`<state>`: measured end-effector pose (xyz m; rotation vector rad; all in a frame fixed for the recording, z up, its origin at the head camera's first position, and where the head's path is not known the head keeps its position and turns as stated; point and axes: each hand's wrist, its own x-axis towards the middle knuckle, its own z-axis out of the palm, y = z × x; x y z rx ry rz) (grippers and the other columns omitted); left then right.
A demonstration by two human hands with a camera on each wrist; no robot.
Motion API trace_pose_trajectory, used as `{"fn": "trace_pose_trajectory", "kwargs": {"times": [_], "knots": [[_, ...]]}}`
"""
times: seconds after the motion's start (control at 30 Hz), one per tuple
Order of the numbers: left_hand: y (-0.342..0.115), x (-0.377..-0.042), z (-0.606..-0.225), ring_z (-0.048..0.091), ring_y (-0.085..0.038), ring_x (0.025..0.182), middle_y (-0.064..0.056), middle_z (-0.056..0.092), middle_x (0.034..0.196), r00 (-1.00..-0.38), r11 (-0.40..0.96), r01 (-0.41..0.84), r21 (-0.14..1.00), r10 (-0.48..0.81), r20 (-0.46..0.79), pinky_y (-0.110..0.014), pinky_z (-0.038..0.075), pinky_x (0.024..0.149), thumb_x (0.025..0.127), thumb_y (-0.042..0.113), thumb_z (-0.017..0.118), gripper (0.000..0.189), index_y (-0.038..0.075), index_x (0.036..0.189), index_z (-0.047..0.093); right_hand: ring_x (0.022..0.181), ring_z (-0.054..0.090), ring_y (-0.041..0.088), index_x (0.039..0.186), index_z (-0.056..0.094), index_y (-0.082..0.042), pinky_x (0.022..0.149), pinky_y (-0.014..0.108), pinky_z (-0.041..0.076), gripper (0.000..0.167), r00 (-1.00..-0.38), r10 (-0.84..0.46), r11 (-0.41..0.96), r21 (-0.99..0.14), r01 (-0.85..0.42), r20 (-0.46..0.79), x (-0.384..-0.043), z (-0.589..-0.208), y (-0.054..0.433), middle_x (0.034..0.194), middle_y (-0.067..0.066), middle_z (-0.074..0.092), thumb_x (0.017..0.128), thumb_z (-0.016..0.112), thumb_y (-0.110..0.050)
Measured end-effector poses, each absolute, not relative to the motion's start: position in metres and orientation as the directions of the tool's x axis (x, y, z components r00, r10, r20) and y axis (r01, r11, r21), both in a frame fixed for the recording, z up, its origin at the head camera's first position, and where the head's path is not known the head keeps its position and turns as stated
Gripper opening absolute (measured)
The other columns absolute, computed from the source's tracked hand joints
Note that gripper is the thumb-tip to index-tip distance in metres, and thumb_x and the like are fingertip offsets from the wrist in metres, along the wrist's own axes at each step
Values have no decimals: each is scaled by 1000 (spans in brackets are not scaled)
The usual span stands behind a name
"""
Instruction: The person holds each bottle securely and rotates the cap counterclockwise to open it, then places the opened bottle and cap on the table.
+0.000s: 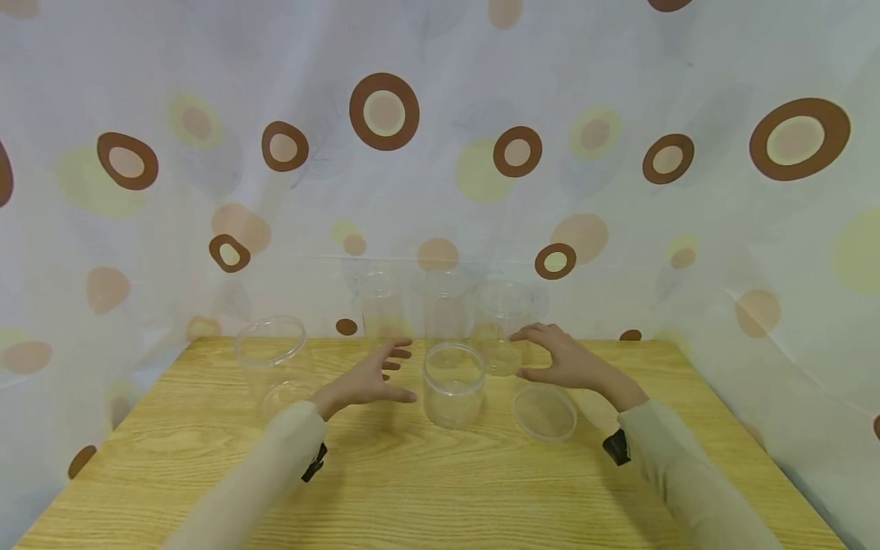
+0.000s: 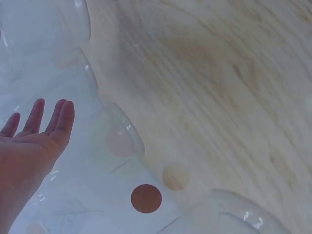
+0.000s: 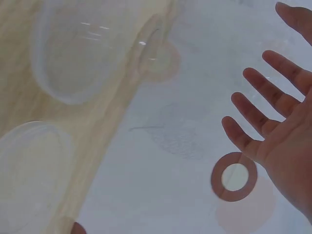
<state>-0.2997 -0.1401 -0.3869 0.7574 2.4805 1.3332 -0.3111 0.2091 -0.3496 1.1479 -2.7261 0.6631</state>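
Head, short jar (image 1: 454, 409): on the table (image 1: 412, 489), between the hands; neither touches it.
Head, left hand (image 1: 371, 380): at the jar's 9 o'clock, thumb apart from fingers, holding nothing.
Head, right hand (image 1: 560, 359): at 2 o'clock, thumb and fingers parted, nothing held; contact with the wide jar (image 1: 504, 317) cannot be told.
Head, disc (image 1: 545, 413): flat, at 4 o'clock.
Head, step: judged as positioning around the short jar; approach or withdrawal cannot be told.
Left wrist, palm: 9 o'clock in view, fingers extended, bare; clear edges (image 2: 129, 127) beside it, a clear rim (image 2: 246, 214) at 5 o'clock.
Right wrist, palm: 3 o'clock, fingers spread, bare; clear rounds (image 3: 78, 53) at 10 and 8 o'clock, which is the disc uncertain.
Short jar, next move: a lift would likely call for both palms inward, evenly, lightly.
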Motion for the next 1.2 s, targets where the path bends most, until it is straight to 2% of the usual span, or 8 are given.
{"fn": "trace_pose_trajectory", "kwargs": {"times": [0.23, 0.4, 0.7, 1.0, 1.2], "knots": [[-155, -299, -371, 32, -41, 129, -15, 32, 142, -875, 442, 324, 837, 476, 88, -55, 31, 103, 78, 27, 72, 82, 17, 142, 22, 121, 41, 34, 127, 49, -10, 98, 55, 34, 49, -719, -629, 625, -357, -694, 297, -320, -324, 189, 131, 13, 48, 85, 65, -29], [-162, -302, -363, 36, -41, 127, -15, 35, 140, -905, 447, 329, 832, 400, 144, -54, 33, 101, 80, 28, 71, 77, 16, 140, 26, 122, 41, 34, 128, 49, -10, 99, 54, 34, 48, -716, -626, 622, -355, -697, 310, -327, -308, 170, 132, 13, 47, 87, 62, -30], [-170, -307, -356, 41, -40, 121, -19, 39, 136, -937, 496, 341, 798, 244, 249, -54, 36, 99, 80, 22, 71, 72, 7, 137, 29, 118, 45, 32, 129, 48, -9, 98, 48, 37, 48, -711, -609, 607, -372, -703, 351, -339, -291, 138, 131, 11, 48, 88, 61, -29], [-172, -317, -356, 44, -36, 117, -20, 36, 139, -976, 527, 212, 823, 70, 206, -49, 39, 96, 79, 23, 71, 81, 5, 141, 22, 117, 44, 33, 127, 48, -4, 100, 49, 34, 47, -713, -590, 584, -409, -701, 380, -354, -285, 105, 130, 12, 48, 89, 60, -27], [-171, -327, -363, 42, -37, 120, -21, 35, 139, -982, 529, 176, 831, 29, 189, -48, 39, 97, 79, 24, 71, 82, 5, 141, 21, 117, 44, 33, 127, 48, -5, 100, 49, 34, 45, -720, -577, 592, -410, -694, 385, -363, -287, 81, 129, 13, 49, 89, 59, -27]]}}
